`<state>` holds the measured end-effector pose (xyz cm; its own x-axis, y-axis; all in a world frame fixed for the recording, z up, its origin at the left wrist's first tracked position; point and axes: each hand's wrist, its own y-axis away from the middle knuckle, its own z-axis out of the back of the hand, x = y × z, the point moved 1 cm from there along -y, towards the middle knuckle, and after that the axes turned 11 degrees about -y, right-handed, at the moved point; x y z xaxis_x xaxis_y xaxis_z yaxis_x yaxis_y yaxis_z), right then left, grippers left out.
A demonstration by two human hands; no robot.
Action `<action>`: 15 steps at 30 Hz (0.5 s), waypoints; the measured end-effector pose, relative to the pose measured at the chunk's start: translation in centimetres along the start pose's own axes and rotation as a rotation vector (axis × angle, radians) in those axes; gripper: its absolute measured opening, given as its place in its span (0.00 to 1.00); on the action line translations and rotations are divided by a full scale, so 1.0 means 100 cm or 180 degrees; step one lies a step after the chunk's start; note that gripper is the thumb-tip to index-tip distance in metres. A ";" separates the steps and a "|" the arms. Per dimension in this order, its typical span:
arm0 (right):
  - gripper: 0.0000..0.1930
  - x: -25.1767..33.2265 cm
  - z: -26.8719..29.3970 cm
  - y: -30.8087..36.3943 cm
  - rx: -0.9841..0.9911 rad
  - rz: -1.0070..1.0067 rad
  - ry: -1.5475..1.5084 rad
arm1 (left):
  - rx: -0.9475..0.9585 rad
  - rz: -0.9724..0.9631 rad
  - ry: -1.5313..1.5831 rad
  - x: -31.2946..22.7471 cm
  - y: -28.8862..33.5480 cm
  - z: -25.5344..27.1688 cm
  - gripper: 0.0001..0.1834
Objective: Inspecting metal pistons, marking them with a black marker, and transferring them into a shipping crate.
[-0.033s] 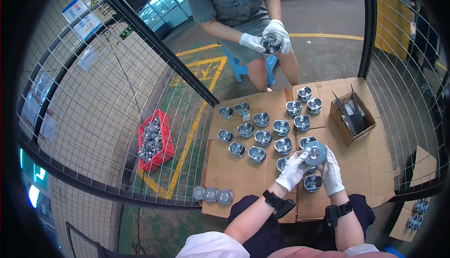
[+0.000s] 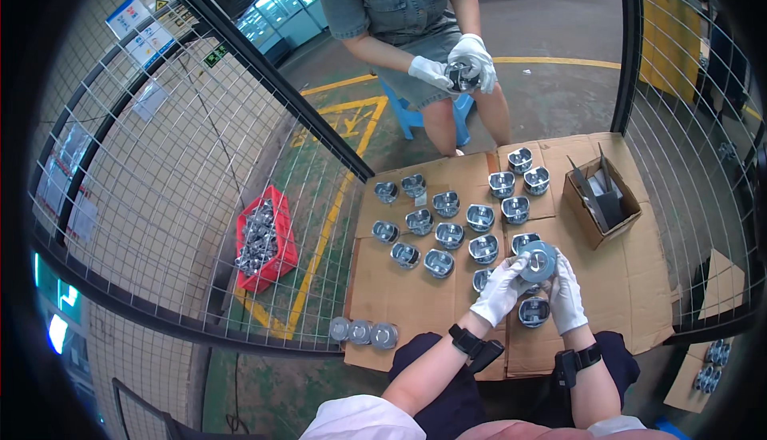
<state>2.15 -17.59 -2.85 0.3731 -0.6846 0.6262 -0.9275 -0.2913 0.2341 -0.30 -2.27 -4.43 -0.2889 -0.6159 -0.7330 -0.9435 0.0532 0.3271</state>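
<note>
Between both hands I hold a grey metal piston, its round crown turned up toward me. White-gloved, my left hand grips its left side, while my right hand closes on its right side. Just below them a piston lies on the cardboard, and another piston is partly hidden behind the held one. Several more pistons are spread in loose rows to the left, skirts and pin bores showing. At the front left corner, three pistons stand in a row, crowns up.
A cardboard box with dark strips in it stands on the cardboard-covered table. Across from me a seated person in white gloves holds a piston. Wire mesh runs along the left; a red crate of metal parts sits beyond it.
</note>
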 end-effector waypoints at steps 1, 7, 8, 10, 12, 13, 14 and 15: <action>0.22 0.001 -0.002 0.001 -0.0033 0.0068 0.0158 | -0.0010 -0.0004 -0.0003 0.000 0.000 0.001 0.13; 0.22 -0.002 0.003 -0.002 -0.0005 0.0025 -0.0016 | -0.0003 -0.0036 0.0140 0.001 0.001 0.000 0.11; 0.22 -0.001 0.002 -0.002 -0.0003 0.0021 -0.0017 | -0.0029 0.0013 0.0132 0.000 0.002 0.000 0.11; 0.22 0.000 -0.001 -0.001 -0.0034 0.0036 0.0061 | -0.0057 0.0059 0.0124 -0.001 0.001 -0.001 0.12; 0.21 -0.001 -0.002 -0.002 -0.0013 0.0049 0.0090 | -0.0052 0.0032 0.0129 0.000 -0.002 0.000 0.13; 0.21 -0.001 -0.002 -0.003 0.0004 0.0067 0.0116 | -0.0055 0.0024 0.0127 -0.001 -0.003 0.002 0.13; 0.21 -0.001 -0.001 -0.003 0.0005 0.0067 0.0116 | -0.0047 0.0040 0.0109 0.000 -0.003 0.002 0.14; 0.21 -0.001 -0.001 -0.004 0.0049 0.0132 0.0251 | -0.0038 0.0054 0.0089 -0.001 -0.004 0.002 0.14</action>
<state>2.48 -17.29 -2.94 0.3309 -0.6417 0.6919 -0.9415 -0.2744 0.1958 0.09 -2.09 -4.66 -0.3002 -0.6366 -0.7104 -0.9364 0.0545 0.3468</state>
